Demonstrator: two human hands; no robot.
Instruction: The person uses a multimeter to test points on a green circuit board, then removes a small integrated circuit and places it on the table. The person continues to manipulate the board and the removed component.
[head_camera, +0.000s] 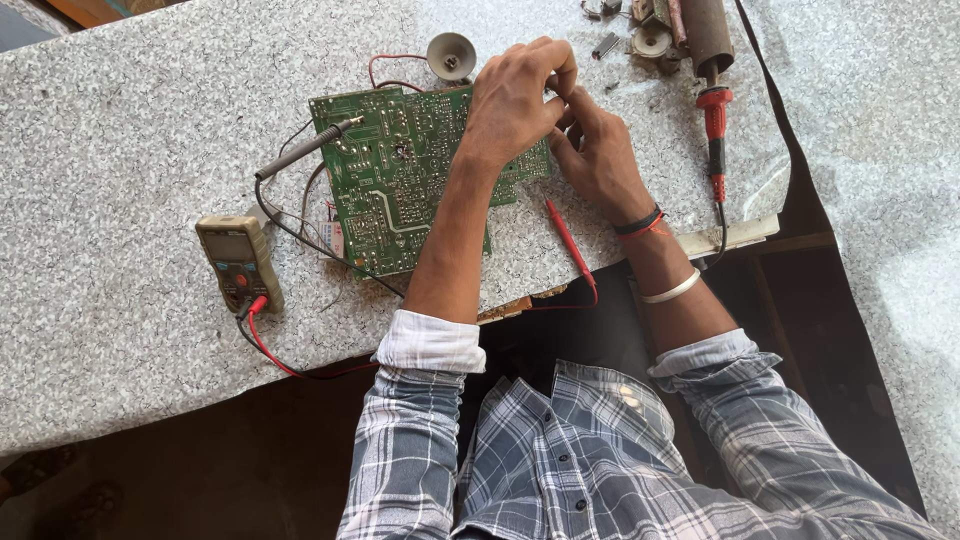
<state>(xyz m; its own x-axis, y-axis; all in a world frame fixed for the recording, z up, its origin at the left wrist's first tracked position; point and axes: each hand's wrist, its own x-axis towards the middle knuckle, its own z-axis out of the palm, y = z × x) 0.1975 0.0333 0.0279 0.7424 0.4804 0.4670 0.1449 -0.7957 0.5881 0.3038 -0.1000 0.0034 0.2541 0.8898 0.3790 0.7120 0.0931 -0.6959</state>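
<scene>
hands: 2, left hand (515, 100) and right hand (600, 160) pinched together (contents hidden) | circuit board (400, 175): 1; probes: 2; multimeter (240, 262): 1

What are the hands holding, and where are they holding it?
It cannot be told. The left hand and right hand pinch together above the circuit board, hiding whatever is between the fingertips.

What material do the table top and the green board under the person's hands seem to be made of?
The table top looks like grey speckled stone or a stone-pattern laminate; the fine mottled grain suggests this, but I cannot tell which. The green board appears to be rigid circuit-board laminate with a glossy green coating and pale printed tracks.
</scene>
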